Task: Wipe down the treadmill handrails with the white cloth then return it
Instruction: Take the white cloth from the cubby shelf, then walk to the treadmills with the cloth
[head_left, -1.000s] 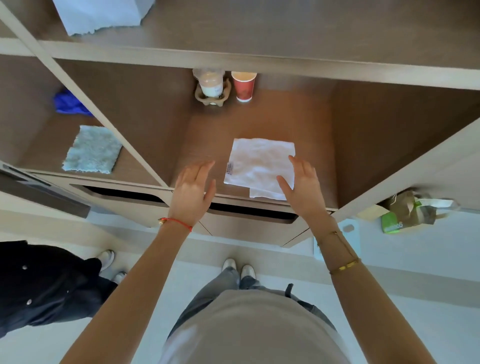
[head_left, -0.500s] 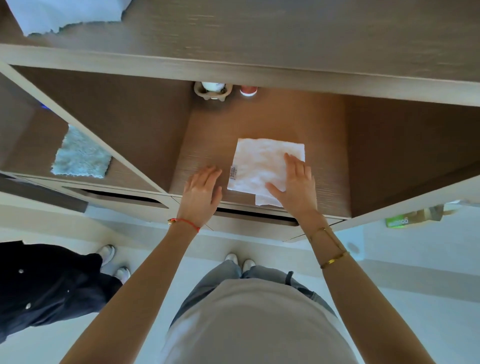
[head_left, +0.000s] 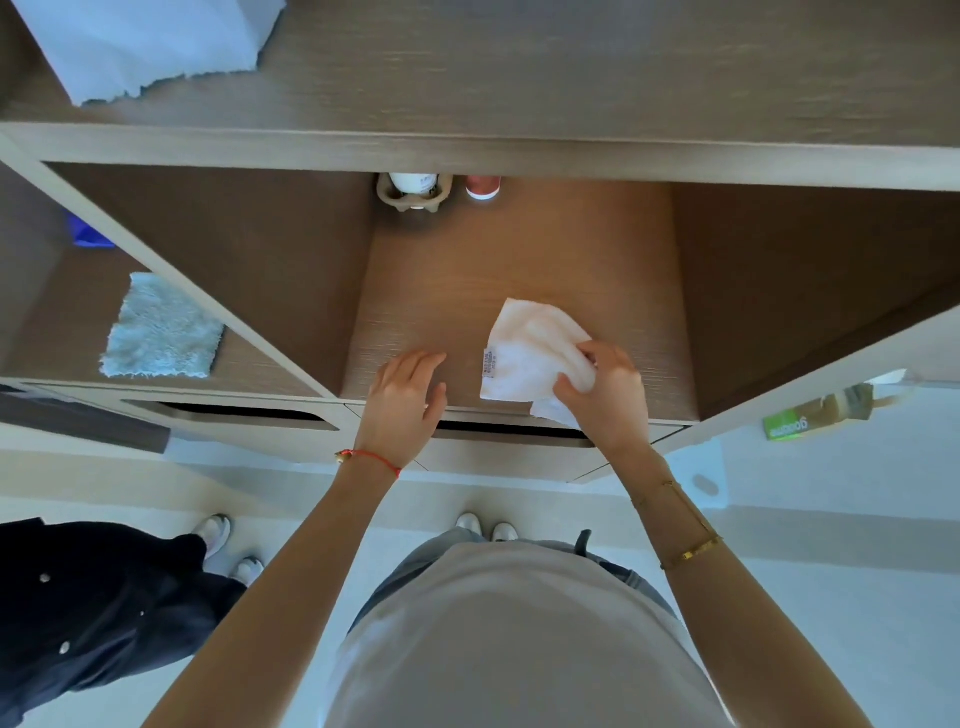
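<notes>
The white cloth lies bunched near the front edge of a brown wooden shelf compartment, a small label showing on its left side. My right hand is closed on the cloth's right part, gathering the fabric between fingers and thumb. My left hand rests flat and empty on the shelf's front edge, a little left of the cloth, fingers apart. No treadmill is in view.
A light blue fluffy cloth lies in the left compartment. At the back of the middle compartment stand a cup in a cardboard holder and a red cup. Another person in dark clothes stands at the left.
My right hand went from hovering beside the flat cloth to pressing on it, and now it has closed and bunched the cloth. My left hand moved onto the shelf edge.
</notes>
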